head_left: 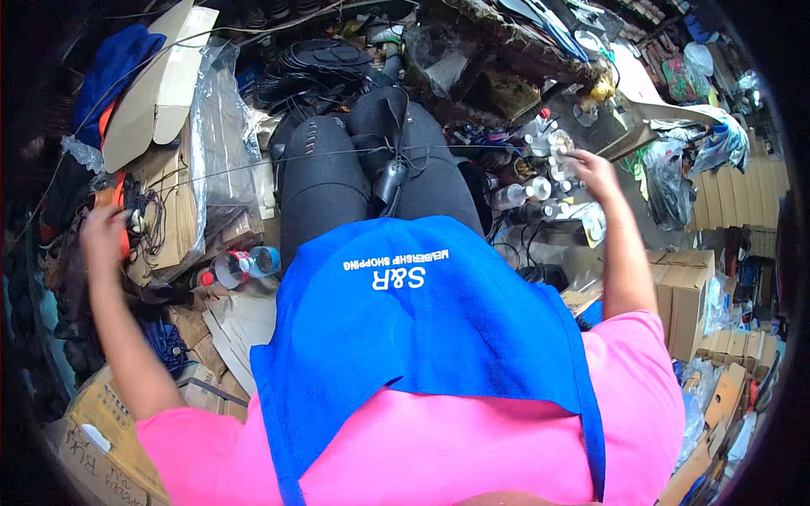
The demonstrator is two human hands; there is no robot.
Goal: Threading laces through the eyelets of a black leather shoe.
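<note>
I sit with a blue apron [439,320] over a pink shirt and black trousers [337,177]. My left hand [105,234] is out at the far left, fingers curled at an orange thing [125,240] tangled with black cords [152,223]. My right hand [595,173] reaches forward on the right, over a cluster of small clear bottles with white caps [544,173]; whether it grips one is hidden by the fingers. A thin black cable with a small black unit [390,181] hangs across my lap.
A plastic bottle with a red cap [240,266] lies by my left knee on flattened cardboard [228,320]. A clear plastic bag [221,126] and a folded carton [164,80] lie at the left. Cardboard boxes [688,295] stand at the right, with clutter beyond.
</note>
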